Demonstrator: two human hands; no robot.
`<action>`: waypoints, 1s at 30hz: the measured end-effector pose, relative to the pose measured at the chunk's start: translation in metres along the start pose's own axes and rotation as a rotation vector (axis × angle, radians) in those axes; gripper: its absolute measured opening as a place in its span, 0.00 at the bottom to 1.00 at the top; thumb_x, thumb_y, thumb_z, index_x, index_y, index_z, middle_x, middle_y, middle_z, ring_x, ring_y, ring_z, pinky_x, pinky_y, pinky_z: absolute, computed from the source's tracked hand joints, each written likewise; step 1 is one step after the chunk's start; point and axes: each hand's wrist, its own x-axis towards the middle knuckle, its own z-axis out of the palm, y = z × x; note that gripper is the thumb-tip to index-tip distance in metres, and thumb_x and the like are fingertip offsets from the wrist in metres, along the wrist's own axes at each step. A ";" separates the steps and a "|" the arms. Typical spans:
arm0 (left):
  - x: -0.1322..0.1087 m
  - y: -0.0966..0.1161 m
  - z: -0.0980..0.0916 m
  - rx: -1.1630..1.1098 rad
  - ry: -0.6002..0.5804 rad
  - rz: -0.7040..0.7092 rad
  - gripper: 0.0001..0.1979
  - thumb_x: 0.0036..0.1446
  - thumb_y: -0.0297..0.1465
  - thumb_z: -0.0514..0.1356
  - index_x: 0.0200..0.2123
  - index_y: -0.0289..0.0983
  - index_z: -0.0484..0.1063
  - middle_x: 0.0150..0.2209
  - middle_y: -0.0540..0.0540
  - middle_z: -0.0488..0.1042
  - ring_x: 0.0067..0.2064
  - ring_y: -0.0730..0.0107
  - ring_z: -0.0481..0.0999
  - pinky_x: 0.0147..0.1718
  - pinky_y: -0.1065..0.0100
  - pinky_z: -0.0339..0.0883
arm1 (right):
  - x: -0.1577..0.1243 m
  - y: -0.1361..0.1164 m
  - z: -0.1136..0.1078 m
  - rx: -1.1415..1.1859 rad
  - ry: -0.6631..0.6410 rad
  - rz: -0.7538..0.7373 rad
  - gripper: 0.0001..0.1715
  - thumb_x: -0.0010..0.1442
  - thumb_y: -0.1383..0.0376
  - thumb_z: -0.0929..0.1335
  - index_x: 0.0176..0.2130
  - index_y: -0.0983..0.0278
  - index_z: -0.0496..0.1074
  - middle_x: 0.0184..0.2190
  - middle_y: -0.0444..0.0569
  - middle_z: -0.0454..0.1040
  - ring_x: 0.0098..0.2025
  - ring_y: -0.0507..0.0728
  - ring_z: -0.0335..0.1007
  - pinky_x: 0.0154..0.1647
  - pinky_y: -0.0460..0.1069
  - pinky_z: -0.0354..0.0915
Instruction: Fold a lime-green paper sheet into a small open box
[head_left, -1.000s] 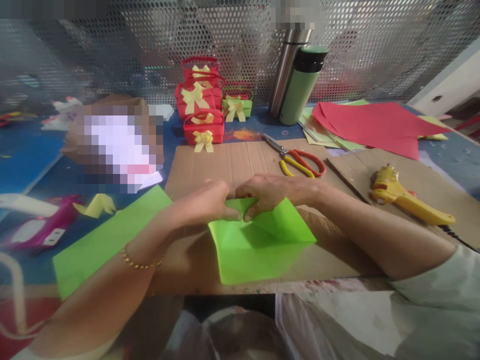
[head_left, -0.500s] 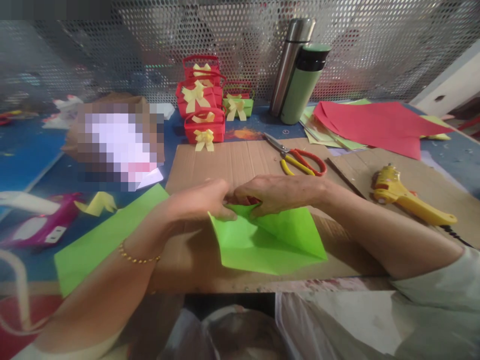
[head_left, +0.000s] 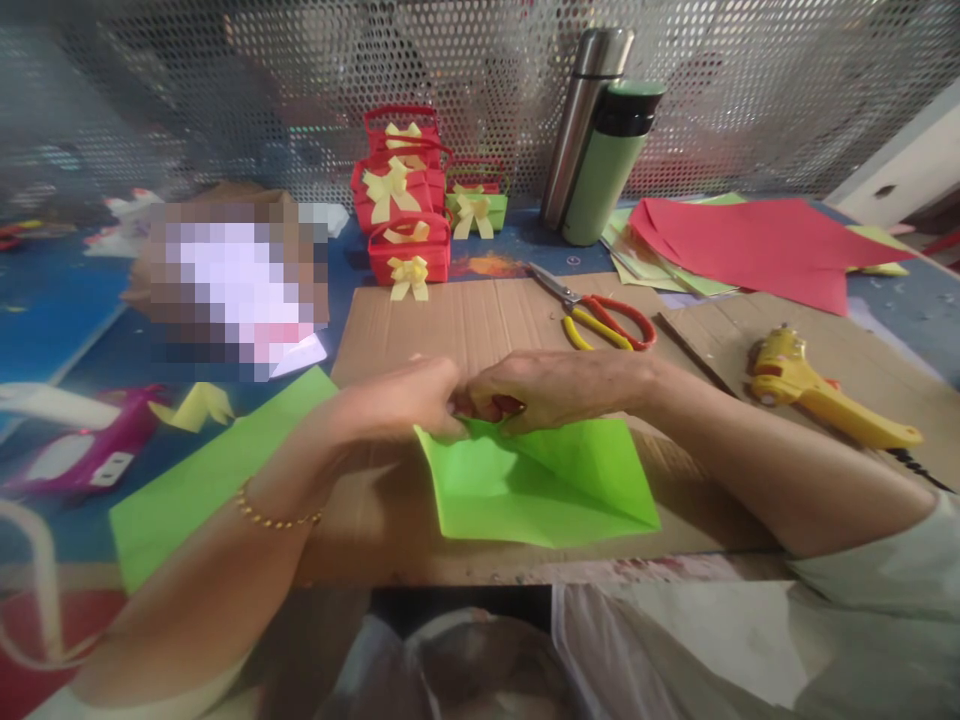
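Both hands meet at the far edge of a folded green paper, whose raised sides form a shallow tray shape. My left hand pinches its far left edge, thumb on the near side. Right beside it, my right hand has its fingers curled over the same edge, thumb pressed on the inside. The fingertips are partly hidden behind the paper and each other. Under the paper lies a cardboard sheet. A flat green sheet rests by my left forearm.
Scissors with red and yellow handles lie beyond my right hand. A yellow glue gun is on the right. Small red paper boxes with bows, two flasks and red paper sheets stand or lie at the back.
The hands keep their hold on the far edge of the green paper. Its near right corner has shifted very slightly to the right; the view has moved a little too.
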 end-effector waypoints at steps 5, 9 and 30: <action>-0.005 0.010 -0.004 0.042 0.001 -0.048 0.10 0.43 0.37 0.63 0.22 0.38 0.67 0.20 0.53 0.62 0.25 0.73 0.62 0.26 0.67 0.50 | -0.001 -0.002 0.000 -0.009 0.004 0.014 0.12 0.52 0.76 0.69 0.38 0.63 0.72 0.33 0.43 0.73 0.31 0.50 0.63 0.32 0.46 0.55; -0.007 0.017 -0.006 0.074 -0.003 -0.084 0.09 0.43 0.37 0.62 0.22 0.38 0.68 0.20 0.53 0.63 0.25 0.71 0.64 0.26 0.67 0.51 | -0.002 -0.004 0.000 -0.045 0.016 0.029 0.11 0.53 0.74 0.70 0.38 0.63 0.71 0.32 0.43 0.72 0.30 0.50 0.61 0.30 0.46 0.53; -0.005 0.014 -0.002 0.127 -0.010 -0.134 0.11 0.45 0.40 0.63 0.29 0.39 0.75 0.23 0.49 0.71 0.27 0.68 0.69 0.26 0.67 0.56 | -0.004 -0.005 0.000 -0.006 0.016 -0.049 0.10 0.54 0.73 0.72 0.32 0.63 0.67 0.31 0.42 0.70 0.31 0.50 0.58 0.31 0.47 0.51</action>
